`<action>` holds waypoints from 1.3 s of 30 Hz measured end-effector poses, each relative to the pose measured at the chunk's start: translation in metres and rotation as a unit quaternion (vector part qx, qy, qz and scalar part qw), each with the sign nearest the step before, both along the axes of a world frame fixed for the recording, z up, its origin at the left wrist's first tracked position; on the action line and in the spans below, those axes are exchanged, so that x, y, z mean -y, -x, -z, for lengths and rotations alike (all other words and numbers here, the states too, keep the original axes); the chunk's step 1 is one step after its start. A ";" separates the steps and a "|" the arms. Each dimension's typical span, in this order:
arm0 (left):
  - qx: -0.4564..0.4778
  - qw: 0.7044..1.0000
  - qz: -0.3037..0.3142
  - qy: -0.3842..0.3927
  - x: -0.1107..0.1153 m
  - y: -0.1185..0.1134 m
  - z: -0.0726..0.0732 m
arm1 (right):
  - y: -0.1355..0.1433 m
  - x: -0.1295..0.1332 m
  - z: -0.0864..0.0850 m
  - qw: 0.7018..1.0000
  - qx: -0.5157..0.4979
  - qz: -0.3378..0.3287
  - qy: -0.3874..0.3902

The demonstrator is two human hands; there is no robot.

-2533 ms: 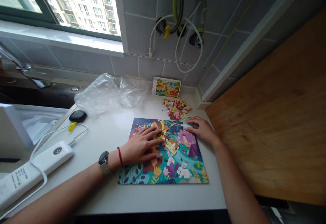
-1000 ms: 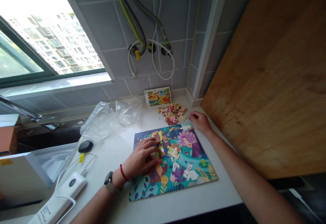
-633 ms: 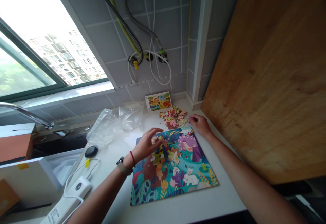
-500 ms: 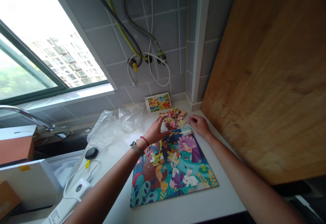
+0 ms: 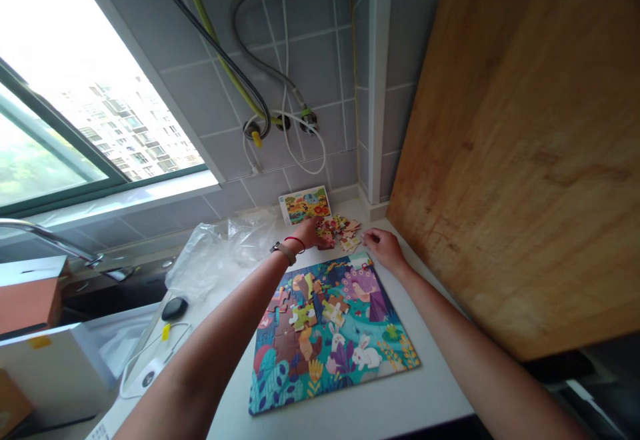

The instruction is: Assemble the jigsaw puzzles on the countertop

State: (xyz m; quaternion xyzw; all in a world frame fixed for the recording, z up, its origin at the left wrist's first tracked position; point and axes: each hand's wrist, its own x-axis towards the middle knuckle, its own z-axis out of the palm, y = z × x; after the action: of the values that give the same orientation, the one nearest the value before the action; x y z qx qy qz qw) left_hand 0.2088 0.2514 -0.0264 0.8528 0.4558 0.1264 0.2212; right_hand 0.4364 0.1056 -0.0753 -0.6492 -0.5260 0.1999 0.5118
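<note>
My left hand [image 5: 311, 233] reaches over the left side of a heap of loose jigsaw pieces [image 5: 343, 227]. Its thumb and fingers are apart, touching the pieces. To the right of the heap rests my right hand [image 5: 385, 247], its fingers curled together at the tips; whatever they pinch, if anything, is too small to make out. Nearer to me lies a jigsaw puzzle board [image 5: 350, 353] with rabbits, a peacock and plants. On its upper left part, a green puzzle piece [image 5: 303, 317] and a yellowish puzzle piece [image 5: 335, 309] lie loose on top.
A picture card [image 5: 306, 205] leans at the back wall behind the heap. Crumpled clear plastic bags [image 5: 200, 260] lie left, with a black round object [image 5: 175, 309] and a white power strip [image 5: 145, 380]. A wooden board [image 5: 500, 180] stands along the right side.
My left hand has moved forward from above the puzzle board's top edge to the heap of pieces. My right hand stays beside the heap. The view has shifted slightly.
</note>
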 end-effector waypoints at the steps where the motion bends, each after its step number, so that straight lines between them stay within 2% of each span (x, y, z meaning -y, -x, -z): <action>1: 0.011 1.000 -0.007 0.010 -0.003 0.002 -0.001 | 0.000 0.000 0.000 1.000 -0.001 0.000 0.001; 7: 0.121 0.986 -0.066 0.096 -0.014 0.015 -0.001 | 0.001 0.001 -0.003 1.000 -0.004 0.000 0.004; 10: 0.183 0.967 -0.102 0.142 -0.014 0.021 -0.004 | 0.002 0.001 -0.004 1.000 -0.004 0.000 0.004; 14: 0.270 0.936 -0.141 0.174 -0.004 0.033 -0.015 | 0.002 0.002 -0.004 1.000 -0.005 0.000 0.003; 18: 0.348 0.904 -0.145 0.202 0.022 0.043 -0.025 | 0.002 0.002 -0.006 1.000 -0.008 0.000 0.000; 22: 0.399 0.874 -0.122 0.249 0.064 0.048 -0.028 | 0.010 0.005 -0.016 1.000 -0.009 -0.019 -0.011; 24: 0.422 0.858 -0.110 0.272 0.087 0.049 -0.027 | 0.024 0.012 -0.026 0.998 -0.013 -0.062 -0.016; 26: 0.468 0.823 -0.093 0.307 0.109 0.050 -0.025 | 0.043 0.023 -0.036 0.989 -0.038 -0.145 -0.016; 27: 0.475 0.818 -0.087 0.313 0.119 0.050 -0.023 | 0.054 0.029 -0.041 0.980 -0.063 -0.188 -0.017; 29: 0.470 0.825 -0.083 0.302 0.137 0.052 -0.021 | 0.075 0.043 -0.049 0.962 -0.100 -0.254 -0.016; 32: 0.476 0.828 -0.094 0.281 0.156 0.058 -0.018 | 0.098 0.057 -0.053 0.952 -0.125 -0.278 -0.012; 36: 0.405 0.832 -0.080 0.370 0.168 0.073 -0.013 | 0.108 0.062 -0.048 0.932 -0.132 -0.337 0.014; 39: 0.391 0.822 -0.030 0.413 0.169 0.086 -0.010 | 0.110 0.063 -0.043 0.921 -0.157 -0.352 0.058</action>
State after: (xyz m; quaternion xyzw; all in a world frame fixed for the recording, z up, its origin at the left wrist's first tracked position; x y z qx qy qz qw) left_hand 0.1226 0.0822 -0.0165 0.5467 0.3664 0.2557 0.7082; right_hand 0.3260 0.0428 -0.0324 -0.4112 -0.6210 0.4966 0.4457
